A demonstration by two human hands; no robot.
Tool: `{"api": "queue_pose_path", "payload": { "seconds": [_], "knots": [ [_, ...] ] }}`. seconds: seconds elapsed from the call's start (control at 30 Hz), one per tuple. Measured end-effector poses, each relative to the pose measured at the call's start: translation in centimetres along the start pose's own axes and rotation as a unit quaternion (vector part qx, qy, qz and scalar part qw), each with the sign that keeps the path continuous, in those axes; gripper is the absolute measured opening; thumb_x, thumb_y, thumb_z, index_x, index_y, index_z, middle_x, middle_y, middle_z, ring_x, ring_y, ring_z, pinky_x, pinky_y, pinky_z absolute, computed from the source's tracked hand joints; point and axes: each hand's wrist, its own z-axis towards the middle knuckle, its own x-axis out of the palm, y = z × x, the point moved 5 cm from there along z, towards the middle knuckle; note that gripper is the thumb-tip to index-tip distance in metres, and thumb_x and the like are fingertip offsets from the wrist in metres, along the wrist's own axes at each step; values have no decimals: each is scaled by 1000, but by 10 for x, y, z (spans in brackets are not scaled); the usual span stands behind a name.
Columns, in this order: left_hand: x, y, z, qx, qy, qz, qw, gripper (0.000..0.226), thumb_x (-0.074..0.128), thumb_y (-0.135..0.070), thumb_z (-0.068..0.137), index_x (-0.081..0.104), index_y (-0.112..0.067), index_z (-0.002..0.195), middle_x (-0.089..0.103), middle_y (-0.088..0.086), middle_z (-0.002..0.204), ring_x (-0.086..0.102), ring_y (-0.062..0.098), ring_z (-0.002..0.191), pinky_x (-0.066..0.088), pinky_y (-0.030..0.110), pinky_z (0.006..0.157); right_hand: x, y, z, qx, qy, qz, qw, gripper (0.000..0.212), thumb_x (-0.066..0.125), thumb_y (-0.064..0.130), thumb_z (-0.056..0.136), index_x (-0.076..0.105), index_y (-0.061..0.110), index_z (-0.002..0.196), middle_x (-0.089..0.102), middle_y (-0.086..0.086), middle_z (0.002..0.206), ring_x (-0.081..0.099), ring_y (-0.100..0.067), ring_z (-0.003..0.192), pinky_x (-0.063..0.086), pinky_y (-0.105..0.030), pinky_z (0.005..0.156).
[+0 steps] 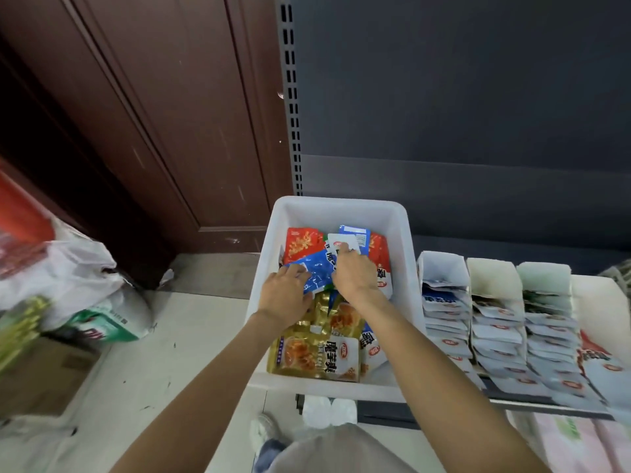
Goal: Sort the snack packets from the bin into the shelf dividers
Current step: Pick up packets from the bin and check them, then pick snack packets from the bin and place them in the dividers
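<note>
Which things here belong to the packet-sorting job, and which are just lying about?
Job:
white bin
blue packet, in the left hand's grip
white packet, under the right hand
gold packets
shelf dividers

Lying about:
plastic bags
cardboard box

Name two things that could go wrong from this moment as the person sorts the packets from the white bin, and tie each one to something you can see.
1. Both the left hand and the right hand grip overlapping packets around the blue foil packet; lifting may drag neighbours out of the white plastic bin.
2. The white shelf dividers already look packed with leaning white packets; pushing in more could tip some off the front edge.
</note>
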Motion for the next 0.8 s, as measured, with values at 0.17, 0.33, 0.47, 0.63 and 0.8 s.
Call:
{"api": "queue_pose_path", "payload": {
  "seconds": [0.17,0.33,0.47,0.63,0.8],
  "knots": [
    [-15,-1,-6,-138,-6,-386,912,39,56,-40,92,55,-25,128,53,-2,135,51,17,120,44,37,100,-35,-40,-26,84,-114,214,967,44,48,2,91,50,17,133,69,-12,105,64,-30,93,51,-36,76],
    [-38,-33,-28,-141,28,-714,685,32,63,-38,87,59,-30,117,65,-3,117,63,12,105,51,32,90,-28,-43,-69,90,-61,631,768,51,46,-13,87,56,18,126,65,-13,110,67,-17,89,52,-21,62],
    [-46,-36,-34,-138,-71,-719,678,44,71,-7,80,53,-21,118,67,1,103,68,11,89,57,28,70,-41,-48,-81,83,-39,662,744,48,51,-8,89,54,20,128,67,-7,104,66,-6,84,50,-17,61],
    [-75,-63,-33,-5,-116,-642,758,44,71,0,79,57,-27,110,65,0,99,65,4,74,54,20,65,-80,-76,-88,23,-116,545,830,44,66,15,87,51,22,128,67,2,85,65,-9,81,51,-24,74],
    [-102,-111,-23,74,-187,-569,797,41,71,-3,80,56,-36,100,64,-14,94,62,4,77,52,18,68,-132,-110,-110,-69,-258,363,893,22,61,15,90,52,28,105,60,6,84,59,-8,75,46,-20,61]
  ]
}}
